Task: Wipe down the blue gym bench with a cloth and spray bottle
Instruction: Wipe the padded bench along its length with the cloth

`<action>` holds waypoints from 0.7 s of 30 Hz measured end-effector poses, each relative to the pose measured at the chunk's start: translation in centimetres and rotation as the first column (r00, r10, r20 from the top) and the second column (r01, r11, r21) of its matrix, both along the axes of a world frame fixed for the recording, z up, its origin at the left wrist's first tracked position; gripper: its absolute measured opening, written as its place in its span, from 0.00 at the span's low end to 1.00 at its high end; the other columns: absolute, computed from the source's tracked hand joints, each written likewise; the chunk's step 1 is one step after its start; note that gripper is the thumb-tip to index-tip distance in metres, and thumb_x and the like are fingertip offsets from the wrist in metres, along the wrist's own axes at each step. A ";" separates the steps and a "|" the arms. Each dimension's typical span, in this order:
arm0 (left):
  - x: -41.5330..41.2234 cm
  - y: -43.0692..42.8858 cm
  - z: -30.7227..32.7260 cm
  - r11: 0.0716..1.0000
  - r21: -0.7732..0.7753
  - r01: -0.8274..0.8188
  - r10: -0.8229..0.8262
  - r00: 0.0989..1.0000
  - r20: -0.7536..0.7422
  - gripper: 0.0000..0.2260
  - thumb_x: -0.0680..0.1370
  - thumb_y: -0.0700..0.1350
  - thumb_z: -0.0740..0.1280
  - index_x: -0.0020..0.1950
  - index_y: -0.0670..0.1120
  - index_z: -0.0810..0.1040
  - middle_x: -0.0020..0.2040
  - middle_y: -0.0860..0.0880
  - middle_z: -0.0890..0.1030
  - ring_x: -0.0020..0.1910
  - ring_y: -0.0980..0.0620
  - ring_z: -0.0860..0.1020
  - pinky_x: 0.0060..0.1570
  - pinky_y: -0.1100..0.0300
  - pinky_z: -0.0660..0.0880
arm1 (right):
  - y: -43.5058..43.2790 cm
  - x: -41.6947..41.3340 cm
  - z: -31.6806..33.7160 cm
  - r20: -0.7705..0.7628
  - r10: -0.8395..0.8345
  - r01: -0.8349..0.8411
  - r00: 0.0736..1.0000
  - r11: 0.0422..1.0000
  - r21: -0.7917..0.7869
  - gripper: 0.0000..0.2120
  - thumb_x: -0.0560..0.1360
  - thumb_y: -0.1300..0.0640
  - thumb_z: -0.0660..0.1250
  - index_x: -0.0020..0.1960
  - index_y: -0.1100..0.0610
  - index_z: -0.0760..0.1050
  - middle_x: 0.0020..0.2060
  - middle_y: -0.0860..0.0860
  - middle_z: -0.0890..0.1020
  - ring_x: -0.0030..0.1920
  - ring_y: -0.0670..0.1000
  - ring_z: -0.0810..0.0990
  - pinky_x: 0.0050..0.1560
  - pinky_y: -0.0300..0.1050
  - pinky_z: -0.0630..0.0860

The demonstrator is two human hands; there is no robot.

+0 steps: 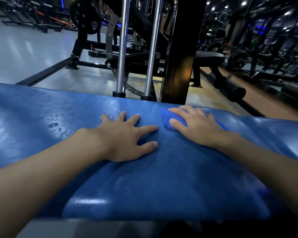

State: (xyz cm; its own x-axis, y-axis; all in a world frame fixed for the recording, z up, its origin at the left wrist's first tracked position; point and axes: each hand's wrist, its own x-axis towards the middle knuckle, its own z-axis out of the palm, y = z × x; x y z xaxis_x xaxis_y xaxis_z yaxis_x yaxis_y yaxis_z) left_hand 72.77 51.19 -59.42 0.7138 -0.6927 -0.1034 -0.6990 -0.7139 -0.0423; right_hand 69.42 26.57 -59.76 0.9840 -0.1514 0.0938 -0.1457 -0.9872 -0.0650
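Bench (41,103) runs L-R; R hand (196,127) presses cloth (169,115).

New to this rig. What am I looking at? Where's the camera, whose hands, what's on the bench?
No machine here: one wide camera sits on a person's head, looking forward and down at their bare arms. The left hand rests flat, fingers spread, on the blue bench. The right hand presses a blue cloth onto it. Droplets sit on the padding left of the left hand. Behind stand chrome poles and a black frame. No spray bottle is in view.
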 end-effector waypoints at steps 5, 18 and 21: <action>0.1 0.0 -0.1 1.000 0.000 0.004 -0.004 1.000 -0.002 0.31 0.69 0.75 0.36 0.73 0.73 0.44 0.76 0.51 0.58 0.73 0.43 0.57 0.64 0.33 0.61 | -0.6 6.3 0.4 -0.018 -0.072 0.073 0.997 0.997 0.017 0.25 0.76 0.31 0.45 0.72 0.32 0.56 0.73 0.44 0.63 0.71 0.58 0.61 0.64 0.67 0.58; 0.5 0.3 0.9 0.999 -0.013 -0.044 0.043 0.997 -0.059 0.31 0.75 0.74 0.44 0.75 0.64 0.54 0.76 0.55 0.61 0.75 0.47 0.59 0.66 0.36 0.62 | 2.7 -2.6 0.2 -0.036 0.014 -0.014 0.999 1.000 0.007 0.28 0.74 0.29 0.45 0.74 0.33 0.55 0.75 0.42 0.60 0.73 0.54 0.58 0.70 0.65 0.55; 0.2 0.4 1.0 0.998 -0.032 -0.058 0.056 0.996 -0.071 0.29 0.77 0.72 0.47 0.76 0.65 0.54 0.78 0.55 0.58 0.77 0.49 0.56 0.69 0.37 0.58 | 3.7 -7.9 0.4 -0.047 0.064 -0.064 0.997 0.998 -0.005 0.36 0.68 0.26 0.37 0.74 0.32 0.53 0.76 0.40 0.58 0.74 0.51 0.57 0.72 0.62 0.56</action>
